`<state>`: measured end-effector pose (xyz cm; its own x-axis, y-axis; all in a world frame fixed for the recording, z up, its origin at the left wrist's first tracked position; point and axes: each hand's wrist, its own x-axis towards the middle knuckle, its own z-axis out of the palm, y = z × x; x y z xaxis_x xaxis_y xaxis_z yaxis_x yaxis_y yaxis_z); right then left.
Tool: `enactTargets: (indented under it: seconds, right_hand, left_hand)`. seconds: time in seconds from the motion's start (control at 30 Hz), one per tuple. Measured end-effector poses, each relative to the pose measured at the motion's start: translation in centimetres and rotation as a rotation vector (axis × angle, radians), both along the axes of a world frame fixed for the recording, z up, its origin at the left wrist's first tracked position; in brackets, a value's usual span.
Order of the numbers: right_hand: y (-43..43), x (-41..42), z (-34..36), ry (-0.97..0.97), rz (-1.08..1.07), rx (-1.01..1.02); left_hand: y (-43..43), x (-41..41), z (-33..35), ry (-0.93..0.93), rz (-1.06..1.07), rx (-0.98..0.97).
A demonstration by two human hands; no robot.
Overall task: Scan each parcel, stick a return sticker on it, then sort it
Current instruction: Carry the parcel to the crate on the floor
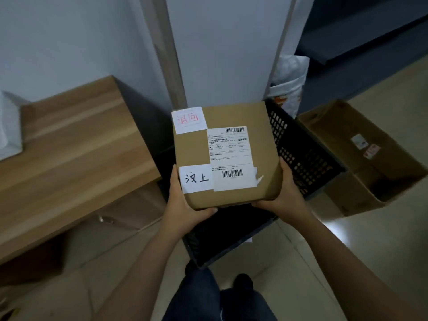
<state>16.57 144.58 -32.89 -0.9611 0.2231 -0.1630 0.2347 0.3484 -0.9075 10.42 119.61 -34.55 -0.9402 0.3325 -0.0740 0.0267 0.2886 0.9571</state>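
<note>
I hold a brown cardboard parcel point(264, 144) in both hands above a black perforated plastic crate point(308, 158) on the floor. My left hand point(183, 205) grips its near left corner, and my right hand point(287, 195) grips its near right corner. The parcel's top carries a white shipping label point(230, 156) with barcodes. A white return sticker with red characters point(188, 120) sits at the far left corner. Another white sticker with black handwriting point(196, 178) sits at the near left corner.
A wooden table point(69, 154) stands to the left. An open cardboard box point(361, 156) lies on the floor to the right of the crate. A white bag point(289, 84) leans behind the crate by a white pillar point(227, 52). My legs and shoes show below.
</note>
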Motion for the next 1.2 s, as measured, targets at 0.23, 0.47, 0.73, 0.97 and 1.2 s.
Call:
enactTargets:
  seconds: [0.23,0.47,0.73,0.97,1.2]
  right_hand:
    - [-0.6,-3.3,-2.2,-0.048,0.096,-0.053]
    - [-0.3,-5.7,-5.3,-0.158,0.114,-0.054]
    - [1.5,-7.3,-11.5,-0.393,0.222,-0.022]
    - [1.3,-10.8,-18.3,-0.494,0.318,0.017]
    - [0.7,-15.5,-27.6,-0.513,0.426,0.078]
  left_hand:
    - [-1.4,-1.1,-2.2,-0.017,0.094,-0.001]
    - [-1.3,-2.3,-5.5,-0.080,0.111,0.001]
    - [0.3,-0.6,-12.5,-0.266,0.256,-0.124]
    - [1.3,0.1,-20.8,-0.400,0.430,-0.157]
    - [1.6,-2.3,-29.3,-0.450,0.549,-0.218]
